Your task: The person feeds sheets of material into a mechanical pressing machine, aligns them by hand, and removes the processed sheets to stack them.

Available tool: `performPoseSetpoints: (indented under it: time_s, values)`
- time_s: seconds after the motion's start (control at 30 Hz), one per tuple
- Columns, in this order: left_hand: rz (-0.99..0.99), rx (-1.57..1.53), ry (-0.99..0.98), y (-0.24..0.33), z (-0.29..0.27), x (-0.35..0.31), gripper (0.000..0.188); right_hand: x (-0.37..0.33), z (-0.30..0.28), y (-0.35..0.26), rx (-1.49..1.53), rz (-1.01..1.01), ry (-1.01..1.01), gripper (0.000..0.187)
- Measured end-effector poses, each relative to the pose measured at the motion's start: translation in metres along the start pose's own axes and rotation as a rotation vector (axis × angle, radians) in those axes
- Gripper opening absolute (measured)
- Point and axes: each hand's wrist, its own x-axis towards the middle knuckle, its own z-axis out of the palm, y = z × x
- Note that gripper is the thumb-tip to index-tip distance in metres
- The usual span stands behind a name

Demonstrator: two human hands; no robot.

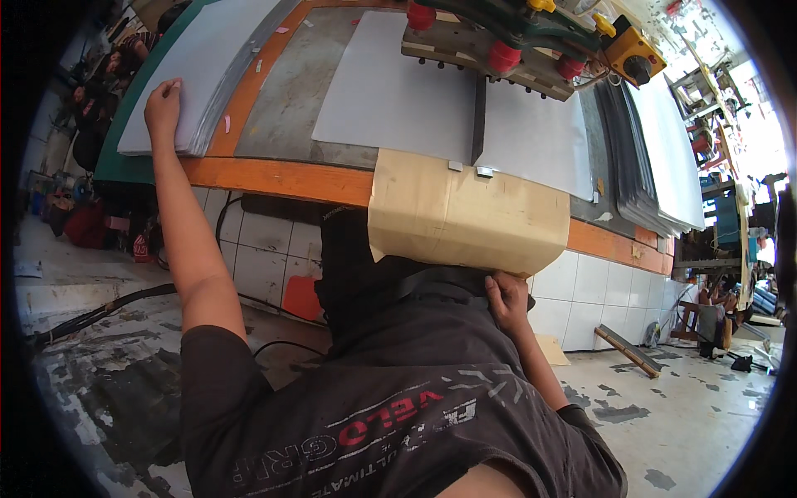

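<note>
My left hand (163,112) is raised over a stack of white sheets (203,50) at the left end of the bench. Its fingers are curled in toward the thumb, and I cannot make out anything between them. My right hand (508,300) is down at my lap, against the lower edge of a brown paper flap (465,207) that hangs over the bench front. The fingers there are bent and partly hidden; what they hold, if anything, does not show. White sheets (390,91) lie flat ahead of me, with a dark bar (479,120) across them.
A green machine head (531,37) with red knobs and a heavy clamp plate overhangs the sheets. Beside it sits a yellow control box (635,56). Another sheet stack (660,149) stands at the right. An orange edge (282,178) runs along the bench; a black cable (108,307) crosses the floor.
</note>
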Motion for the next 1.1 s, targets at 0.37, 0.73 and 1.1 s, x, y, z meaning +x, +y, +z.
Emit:
performPoseSetpoints:
  time_s: [0.37, 0.73, 1.1]
  values:
    - [0.013, -0.032, -0.004, 0.003, -0.001, -0.001, 0.029, -0.001, 0.001, 0.004, -0.006, -0.013, 0.003, 0.03]
    - [-0.003, 0.005, -0.027, -0.008, 0.001, 0.004, 0.03, 0.0, 0.002, 0.002, 0.005, -0.022, 0.018, 0.031]
    - [0.022, -0.026, -0.013, -0.009, 0.002, 0.004, 0.03, 0.001, 0.001, -0.001, -0.006, -0.029, 0.021, 0.031]
